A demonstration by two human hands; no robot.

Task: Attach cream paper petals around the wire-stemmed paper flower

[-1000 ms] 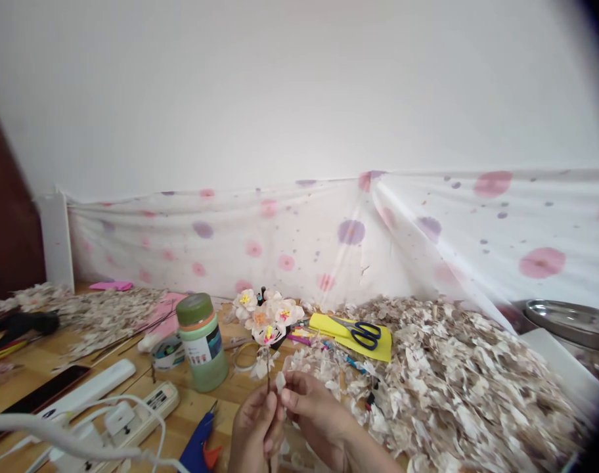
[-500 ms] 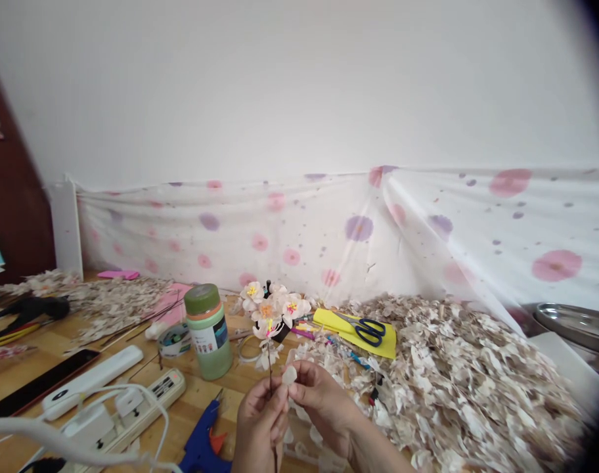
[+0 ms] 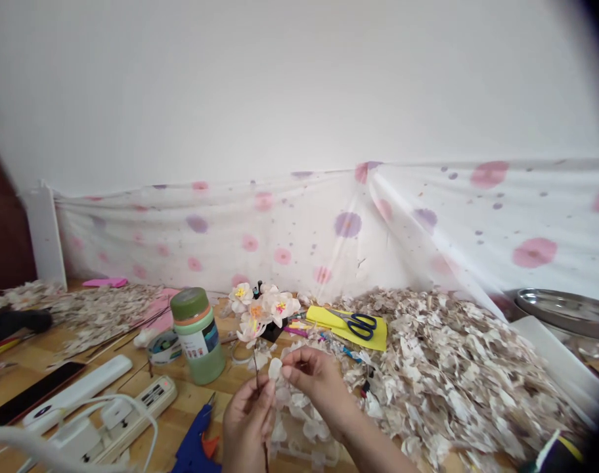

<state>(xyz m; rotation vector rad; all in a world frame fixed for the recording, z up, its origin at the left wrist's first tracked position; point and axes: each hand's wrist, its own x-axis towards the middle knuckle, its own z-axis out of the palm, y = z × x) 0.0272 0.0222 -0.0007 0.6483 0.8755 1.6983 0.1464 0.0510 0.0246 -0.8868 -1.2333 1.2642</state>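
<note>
My left hand (image 3: 245,427) pinches a thin dark wire stem (image 3: 257,368) that rises to a small pale flower (image 3: 249,330) with a yellow and pink centre. My right hand (image 3: 312,378) holds a single white petal (image 3: 274,368) between thumb and fingertips, right beside the stem and almost touching my left hand. Behind the held flower stands a cluster of finished pale flowers (image 3: 274,302). A tray of white petals (image 3: 304,430) lies under my hands.
A green jar (image 3: 197,335) stands left of the flowers, with a tape roll (image 3: 164,347), a power strip (image 3: 127,414), a phone (image 3: 31,397) and a blue glue gun (image 3: 196,447). Blue scissors (image 3: 356,323) lie on yellow paper (image 3: 378,338). A large petal heap (image 3: 457,368) fills the right side.
Both hands have drifted slightly left and up, with the petal kept close to the stem. The view has swung a little.
</note>
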